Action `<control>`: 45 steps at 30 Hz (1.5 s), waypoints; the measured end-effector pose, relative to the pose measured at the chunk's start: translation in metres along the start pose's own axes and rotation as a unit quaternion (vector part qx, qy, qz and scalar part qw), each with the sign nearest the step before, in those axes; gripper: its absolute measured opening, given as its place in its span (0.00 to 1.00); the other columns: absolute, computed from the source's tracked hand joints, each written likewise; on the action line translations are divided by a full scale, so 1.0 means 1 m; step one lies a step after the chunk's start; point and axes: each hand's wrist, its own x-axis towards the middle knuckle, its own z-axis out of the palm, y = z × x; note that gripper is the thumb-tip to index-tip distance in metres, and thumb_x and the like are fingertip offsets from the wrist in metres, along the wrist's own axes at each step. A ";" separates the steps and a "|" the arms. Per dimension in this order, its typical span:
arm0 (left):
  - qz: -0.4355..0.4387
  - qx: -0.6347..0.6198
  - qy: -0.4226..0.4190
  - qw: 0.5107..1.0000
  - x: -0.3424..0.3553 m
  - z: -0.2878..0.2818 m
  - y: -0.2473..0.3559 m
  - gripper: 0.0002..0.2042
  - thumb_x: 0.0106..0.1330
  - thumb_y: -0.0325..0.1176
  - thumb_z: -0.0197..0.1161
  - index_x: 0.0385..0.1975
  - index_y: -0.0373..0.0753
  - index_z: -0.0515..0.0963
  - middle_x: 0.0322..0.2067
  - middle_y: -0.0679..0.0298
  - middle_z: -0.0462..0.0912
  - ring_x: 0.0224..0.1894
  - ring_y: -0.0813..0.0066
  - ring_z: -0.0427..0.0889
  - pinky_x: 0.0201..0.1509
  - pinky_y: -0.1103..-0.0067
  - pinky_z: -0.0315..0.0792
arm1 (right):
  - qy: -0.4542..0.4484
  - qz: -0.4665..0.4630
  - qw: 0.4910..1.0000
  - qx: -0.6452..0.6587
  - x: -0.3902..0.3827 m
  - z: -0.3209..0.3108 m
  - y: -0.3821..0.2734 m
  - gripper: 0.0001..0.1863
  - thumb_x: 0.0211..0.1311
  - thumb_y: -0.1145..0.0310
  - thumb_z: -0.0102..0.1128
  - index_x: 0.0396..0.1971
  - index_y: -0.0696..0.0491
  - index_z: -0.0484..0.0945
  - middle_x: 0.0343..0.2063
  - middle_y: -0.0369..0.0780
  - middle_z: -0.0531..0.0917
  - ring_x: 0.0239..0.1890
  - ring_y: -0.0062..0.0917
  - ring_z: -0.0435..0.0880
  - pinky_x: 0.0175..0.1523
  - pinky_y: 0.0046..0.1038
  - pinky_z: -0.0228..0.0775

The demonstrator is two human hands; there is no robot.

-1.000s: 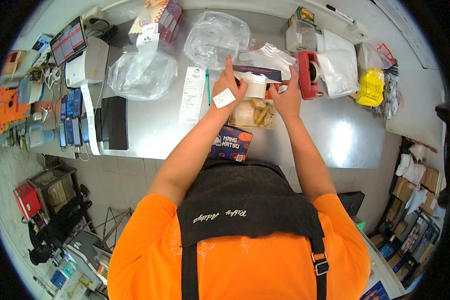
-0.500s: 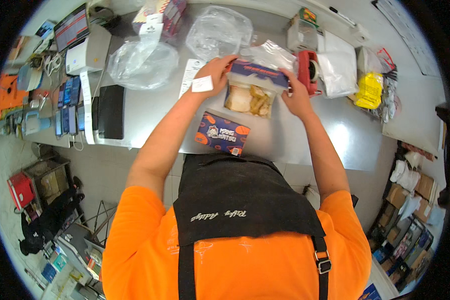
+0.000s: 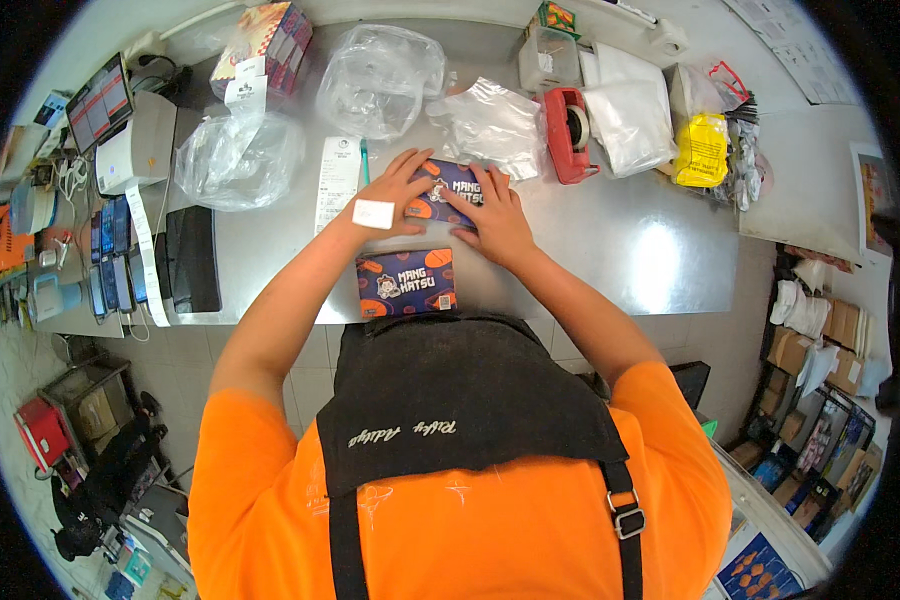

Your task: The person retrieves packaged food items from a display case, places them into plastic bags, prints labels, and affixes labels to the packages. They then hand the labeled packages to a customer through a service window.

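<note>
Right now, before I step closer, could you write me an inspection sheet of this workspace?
Surface: shiny metal counter.
Job's things: blue-and-orange box under the hands, looks closed; similar box near the front edge.
Clutter: clear plastic bag, paper slip with a teal pen beside it, red tape dispenser, phones at left.
Hands: left hand on the first box's left end, right hand on its right part; fingers spread.
Cables: white cables bunched near the screen.
Surroundings: cardboard boxes on shelving at right; red case at lower left.
</note>
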 end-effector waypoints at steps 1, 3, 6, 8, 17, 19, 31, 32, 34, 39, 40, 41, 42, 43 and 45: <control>-0.010 -0.002 -0.016 1.000 0.008 0.001 -0.002 0.36 0.47 0.33 0.87 0.59 0.40 0.77 0.80 0.50 0.65 0.83 0.40 0.62 0.83 0.56 0.71 | -0.006 0.017 1.000 -0.023 0.007 0.004 -0.004 0.41 0.62 0.53 0.82 0.76 0.23 0.76 0.80 0.49 0.63 0.81 0.57 0.61 0.73 0.61 0.69; -0.030 -0.003 -0.052 0.998 0.021 0.004 -0.008 0.38 0.46 0.31 0.87 0.61 0.40 0.76 0.79 0.50 0.67 0.83 0.40 0.62 0.82 0.57 0.71 | -0.013 0.039 0.997 -0.066 0.016 0.015 -0.008 0.42 0.63 0.52 0.80 0.77 0.19 0.74 0.81 0.49 0.63 0.80 0.57 0.63 0.68 0.61 0.74; 0.003 -0.013 -0.041 0.999 0.024 0.009 -0.022 0.41 0.42 0.29 0.87 0.61 0.40 0.75 0.76 0.50 0.70 0.80 0.40 0.65 0.81 0.59 0.73 | -0.021 0.059 0.997 -0.047 0.013 0.026 -0.008 0.43 0.64 0.53 0.79 0.78 0.15 0.72 0.82 0.50 0.61 0.79 0.60 0.63 0.67 0.62 0.75; 0.015 -0.003 -0.033 0.999 0.024 0.016 -0.030 0.43 0.39 0.30 0.88 0.61 0.41 0.75 0.74 0.49 0.72 0.78 0.40 0.68 0.77 0.57 0.76 | -0.026 0.080 0.994 -0.070 0.009 0.034 -0.009 0.44 0.64 0.54 0.79 0.79 0.16 0.71 0.83 0.50 0.60 0.80 0.61 0.62 0.69 0.63 0.74; 0.008 0.075 -0.041 0.996 0.016 0.008 -0.023 0.45 0.43 0.52 0.90 0.64 0.45 0.77 0.75 0.56 0.71 0.80 0.51 0.66 0.73 0.53 0.74 | -0.069 0.099 0.991 -0.060 0.013 0.032 -0.025 0.37 0.74 0.46 0.69 0.81 0.22 0.72 0.88 0.47 0.54 0.86 0.59 0.53 0.77 0.67 0.61; -0.001 0.026 0.090 0.996 -0.004 -0.004 -0.017 0.39 0.52 0.55 0.87 0.62 0.43 0.79 0.72 0.54 0.75 0.75 0.49 0.72 0.74 0.55 0.74 | -0.074 0.101 0.992 -0.029 0.014 0.029 -0.026 0.35 0.75 0.49 0.68 0.81 0.23 0.73 0.87 0.47 0.55 0.86 0.60 0.52 0.76 0.69 0.62; -0.558 0.146 0.556 0.599 -0.352 -0.253 -0.312 0.44 0.58 0.46 0.88 0.71 0.30 0.75 0.64 0.41 0.84 0.68 0.45 0.83 0.74 0.60 0.75 | 0.140 0.176 0.973 0.057 0.028 0.000 -0.142 0.27 0.73 0.70 0.70 0.71 0.46 0.82 0.78 0.50 0.70 0.79 0.51 0.69 0.82 0.48 0.59; -0.581 0.117 0.512 0.621 -0.372 -0.268 -0.341 0.47 0.58 0.47 0.89 0.73 0.28 0.73 0.67 0.40 0.82 0.69 0.46 0.82 0.76 0.61 0.74 | 0.152 0.197 0.965 0.078 0.030 0.006 -0.164 0.25 0.73 0.70 0.69 0.69 0.47 0.82 0.77 0.49 0.71 0.78 0.50 0.71 0.81 0.46 0.61; -0.579 -0.048 0.427 0.693 -0.409 -0.292 -0.382 0.47 0.59 0.46 0.90 0.74 0.28 0.73 0.64 0.45 0.85 0.66 0.54 0.85 0.74 0.64 0.76 | 0.165 0.260 0.932 0.192 0.031 0.022 -0.214 0.20 0.75 0.72 0.68 0.64 0.50 0.84 0.73 0.48 0.74 0.74 0.44 0.75 0.71 0.40 0.74; -0.524 -0.269 0.307 0.748 -0.478 -0.289 -0.358 0.24 0.66 0.38 0.85 0.57 0.34 0.87 0.46 0.59 0.94 0.46 0.71 0.90 0.53 0.71 0.83 | 0.121 0.308 0.908 0.259 0.065 0.080 -0.333 0.13 0.76 0.73 0.68 0.57 0.53 0.87 0.70 0.46 0.76 0.66 0.36 0.83 0.57 0.32 0.85; -0.499 -0.272 0.313 0.761 -0.494 -0.286 -0.336 0.20 0.67 0.37 0.84 0.54 0.35 0.90 0.44 0.60 0.94 0.43 0.72 0.90 0.50 0.71 0.83 | 0.132 0.271 0.912 0.276 0.077 0.090 -0.358 0.12 0.77 0.72 0.68 0.56 0.52 0.88 0.69 0.44 0.78 0.66 0.35 0.83 0.56 0.33 0.85; -0.501 -0.321 0.287 0.750 -0.509 -0.278 -0.308 0.18 0.69 0.35 0.82 0.54 0.34 0.89 0.44 0.62 0.94 0.41 0.76 0.89 0.48 0.72 0.82 | 0.118 0.259 0.910 0.302 0.091 0.098 -0.380 0.11 0.77 0.71 0.68 0.55 0.52 0.88 0.67 0.43 0.80 0.65 0.34 0.84 0.56 0.33 0.85; -0.484 -0.354 0.291 0.746 -0.526 -0.267 -0.275 0.17 0.70 0.34 0.81 0.54 0.34 0.89 0.45 0.63 0.95 0.41 0.76 0.90 0.48 0.73 0.83 | 0.100 0.258 0.900 0.337 0.104 0.103 -0.403 0.11 0.77 0.71 0.68 0.54 0.51 0.88 0.65 0.42 0.82 0.64 0.33 0.84 0.56 0.33 0.85; -0.509 -0.368 0.285 0.724 -0.541 -0.258 -0.244 0.16 0.71 0.32 0.80 0.55 0.34 0.88 0.46 0.63 0.95 0.43 0.76 0.90 0.50 0.74 0.83 | 0.091 0.224 0.901 0.359 0.119 0.109 -0.425 0.10 0.77 0.71 0.68 0.53 0.52 0.89 0.62 0.42 0.84 0.62 0.32 0.86 0.55 0.33 0.85; -0.525 -0.409 0.276 0.693 -0.567 -0.244 -0.187 0.18 0.73 0.28 0.78 0.59 0.31 0.86 0.48 0.60 0.95 0.46 0.75 0.92 0.53 0.76 0.84 | 0.033 0.188 0.886 0.422 0.141 0.118 -0.468 0.08 0.77 0.71 0.69 0.50 0.53 0.89 0.55 0.41 0.87 0.55 0.29 0.89 0.53 0.32 0.85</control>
